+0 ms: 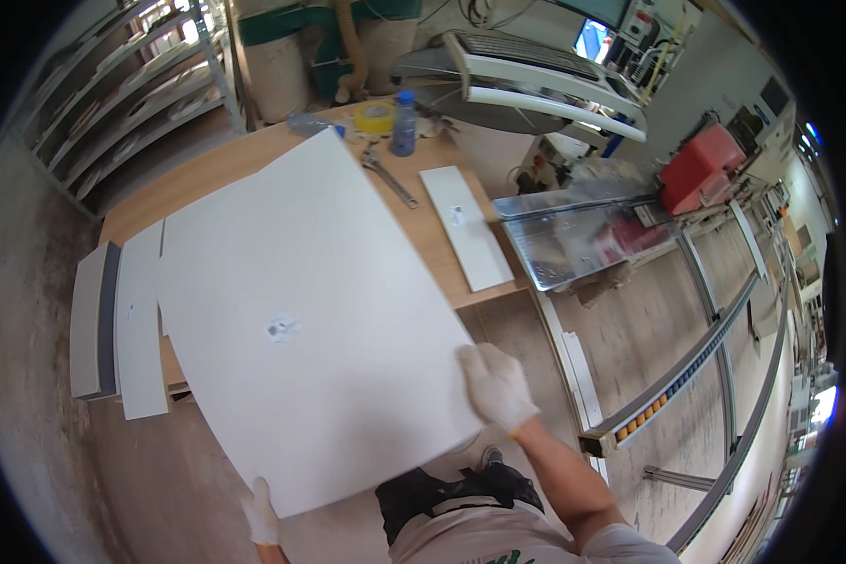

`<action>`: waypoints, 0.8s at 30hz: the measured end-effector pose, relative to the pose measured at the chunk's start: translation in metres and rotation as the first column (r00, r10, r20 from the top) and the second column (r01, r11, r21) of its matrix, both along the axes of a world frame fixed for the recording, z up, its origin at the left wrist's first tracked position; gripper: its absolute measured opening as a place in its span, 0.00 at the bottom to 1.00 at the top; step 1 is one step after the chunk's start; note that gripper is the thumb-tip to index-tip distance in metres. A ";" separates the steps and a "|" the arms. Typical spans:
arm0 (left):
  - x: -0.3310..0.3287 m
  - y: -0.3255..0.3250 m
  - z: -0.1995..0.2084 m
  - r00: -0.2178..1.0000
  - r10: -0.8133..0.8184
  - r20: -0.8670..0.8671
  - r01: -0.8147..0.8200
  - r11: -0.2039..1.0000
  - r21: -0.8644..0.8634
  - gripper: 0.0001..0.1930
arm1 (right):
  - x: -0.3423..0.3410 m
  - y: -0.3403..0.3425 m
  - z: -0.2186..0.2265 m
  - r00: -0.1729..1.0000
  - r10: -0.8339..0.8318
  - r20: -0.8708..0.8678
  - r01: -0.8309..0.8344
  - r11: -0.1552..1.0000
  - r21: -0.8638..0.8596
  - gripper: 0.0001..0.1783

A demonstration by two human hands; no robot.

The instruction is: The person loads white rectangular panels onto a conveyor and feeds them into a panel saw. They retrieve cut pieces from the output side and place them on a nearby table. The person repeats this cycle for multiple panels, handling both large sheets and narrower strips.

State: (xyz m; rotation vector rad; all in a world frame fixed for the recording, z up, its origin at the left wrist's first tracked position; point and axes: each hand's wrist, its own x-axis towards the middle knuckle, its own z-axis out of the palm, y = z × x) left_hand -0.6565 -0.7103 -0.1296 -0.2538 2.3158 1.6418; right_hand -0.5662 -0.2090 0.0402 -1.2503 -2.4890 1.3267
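Note:
A large white panel (348, 282) with a small label near its middle reaches from over the wooden table toward my body. My right hand (498, 387), in a white glove, grips its right edge near the close corner. At the panel's near left corner, my left hand (260, 512), gloved too, has its thumb on top, and its other fingers are hidden beneath. Left of the panel lie a narrow white board (143, 329) and a stack of boards (92, 320) with a grey edge. A small white board (466, 228) with a label rests at the table's right.
On the wooden table (244, 150) are an adjustable wrench (388, 177), a blue bottle (403, 124) and a yellow tape roll (373, 117). Metal shelves (150, 85) stand at the far left. A machine with a metal bed (573, 240) and a roller rail (677, 376) lie to the right.

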 end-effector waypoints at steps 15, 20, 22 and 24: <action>0.288 0.337 0.091 0.883 -0.461 0.084 0.469 0.871 -0.149 0.20 | 0.470 0.268 -0.044 0.932 -0.360 0.031 0.349 0.919 0.182 0.36; 0.325 0.395 0.079 0.930 -0.368 0.010 0.368 0.930 0.008 0.26 | 0.490 0.348 -0.059 0.980 -0.196 0.009 0.193 0.970 0.148 0.38; 0.330 0.405 0.075 0.929 -0.354 0.106 0.368 0.910 -0.192 0.31 | 0.529 0.364 -0.059 0.964 -0.265 0.036 0.264 0.964 0.027 0.37; 0.337 0.412 0.069 0.906 -0.414 0.088 0.423 0.886 -0.191 0.34 | 0.552 0.371 -0.074 0.817 -0.572 -0.074 0.551 0.811 -0.197 0.37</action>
